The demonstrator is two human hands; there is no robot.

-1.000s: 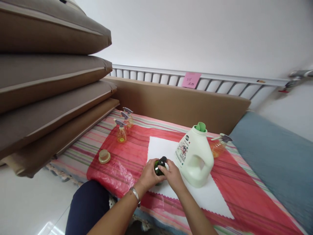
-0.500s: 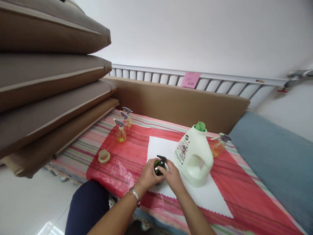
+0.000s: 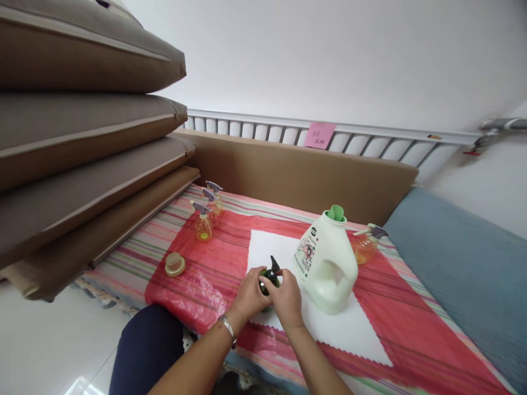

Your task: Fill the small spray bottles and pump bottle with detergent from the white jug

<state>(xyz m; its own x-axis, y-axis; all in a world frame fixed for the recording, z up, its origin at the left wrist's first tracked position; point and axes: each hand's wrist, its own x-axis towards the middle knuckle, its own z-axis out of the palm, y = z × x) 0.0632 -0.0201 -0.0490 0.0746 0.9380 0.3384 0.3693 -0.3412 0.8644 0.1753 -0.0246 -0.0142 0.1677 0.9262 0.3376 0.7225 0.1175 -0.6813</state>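
Observation:
A small dark green pump bottle (image 3: 269, 278) stands on a white cloth (image 3: 288, 258) near the front edge of the striped surface. My left hand (image 3: 249, 293) is wrapped round the bottle's body. My right hand (image 3: 286, 296) is closed on its black pump head, whose nozzle points up and away. A large white detergent jug (image 3: 327, 263) with a green cap stands just right of my hands on the same cloth.
A red plastic sheet (image 3: 206, 263) covers the striped cloth. Three small amber spray bottles (image 3: 203, 222) stand at the back left, another (image 3: 366, 244) lies behind the jug. A tan lid (image 3: 175, 264) sits left. Stacked brown cushions (image 3: 82, 137) rise at left, a blue cushion (image 3: 461, 263) at right.
My right hand has turned the black pump head on the green bottle; its nozzle swung from pointing right to pointing up and away. My left hand stays on the bottle.

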